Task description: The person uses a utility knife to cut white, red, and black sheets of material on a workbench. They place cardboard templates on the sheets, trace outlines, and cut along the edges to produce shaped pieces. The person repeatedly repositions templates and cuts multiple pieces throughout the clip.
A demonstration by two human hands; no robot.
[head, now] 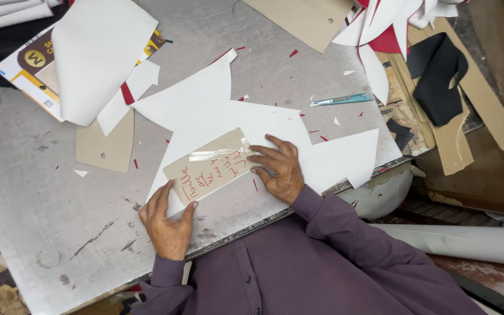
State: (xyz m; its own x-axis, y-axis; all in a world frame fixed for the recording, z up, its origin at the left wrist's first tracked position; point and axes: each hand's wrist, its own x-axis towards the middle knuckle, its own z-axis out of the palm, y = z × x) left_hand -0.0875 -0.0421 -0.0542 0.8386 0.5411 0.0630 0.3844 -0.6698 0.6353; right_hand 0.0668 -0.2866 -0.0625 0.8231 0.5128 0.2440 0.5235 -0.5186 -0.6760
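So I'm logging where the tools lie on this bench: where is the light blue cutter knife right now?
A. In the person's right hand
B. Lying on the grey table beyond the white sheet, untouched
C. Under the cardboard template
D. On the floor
B: the light blue cutter knife lies alone on the grey table, while the left hand and right hand both press on the cardboard template atop the white sheet.

Bare tabletop (42,192) free on left; white sheets (205,111) & cutter (341,100) crowd far side.

light: even, bright, diffuse — shadows: faint, soft — glare: none — focus: sharp, slight edge distortion
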